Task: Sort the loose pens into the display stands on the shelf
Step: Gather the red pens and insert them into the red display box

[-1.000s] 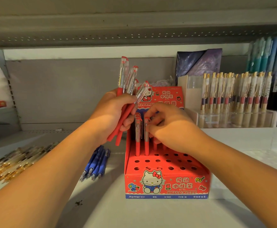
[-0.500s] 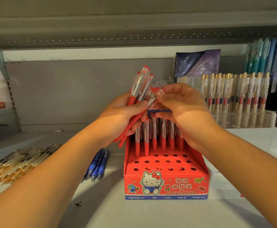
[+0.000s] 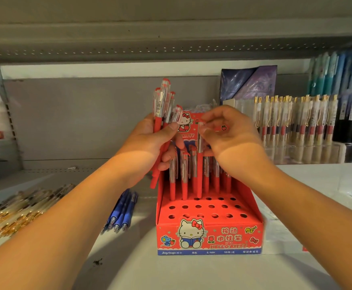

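left hand: bundle of red pens gripped, fingers curled.
right hand: single pen pinched, tip at a hole.
red stand: back rows filled, front holes vacant.
unsorted: blue pens, gold-clip pens loose on shelf.

Red all over the stand, dotted with dark round holes, printed in front with a white cat in a red bow holding a blue book, a blue mouse, a red tulip, and edged below in blue. Red barrels, clear tops and red tips on the bunch of pens, the tallest pen and the standing pens. Blue for the loose pens; clear and gold for the pile. Gold clips and dark red bands on the rack pens. Pale grey shelf.
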Demonstrator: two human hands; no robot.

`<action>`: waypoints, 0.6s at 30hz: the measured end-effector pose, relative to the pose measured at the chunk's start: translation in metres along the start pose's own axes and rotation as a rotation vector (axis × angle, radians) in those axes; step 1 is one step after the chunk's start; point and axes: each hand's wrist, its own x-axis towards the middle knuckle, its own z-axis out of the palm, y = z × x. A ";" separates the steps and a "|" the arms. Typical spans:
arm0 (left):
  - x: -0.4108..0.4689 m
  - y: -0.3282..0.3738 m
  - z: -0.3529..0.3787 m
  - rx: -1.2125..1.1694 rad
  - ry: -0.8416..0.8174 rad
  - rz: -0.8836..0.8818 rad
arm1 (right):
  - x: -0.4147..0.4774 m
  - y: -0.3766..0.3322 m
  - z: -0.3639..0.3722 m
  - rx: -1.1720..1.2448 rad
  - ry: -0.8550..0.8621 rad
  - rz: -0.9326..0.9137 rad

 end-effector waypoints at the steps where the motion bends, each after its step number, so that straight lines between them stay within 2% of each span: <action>1: 0.000 0.000 0.000 0.000 -0.004 0.006 | 0.000 0.001 0.000 -0.014 -0.002 -0.006; 8: -0.001 0.000 0.000 0.014 -0.015 0.021 | -0.001 0.005 0.000 -0.040 0.007 -0.006; 18: -0.002 0.002 0.001 -0.010 -0.026 -0.035 | -0.006 0.010 0.004 -0.150 -0.104 0.060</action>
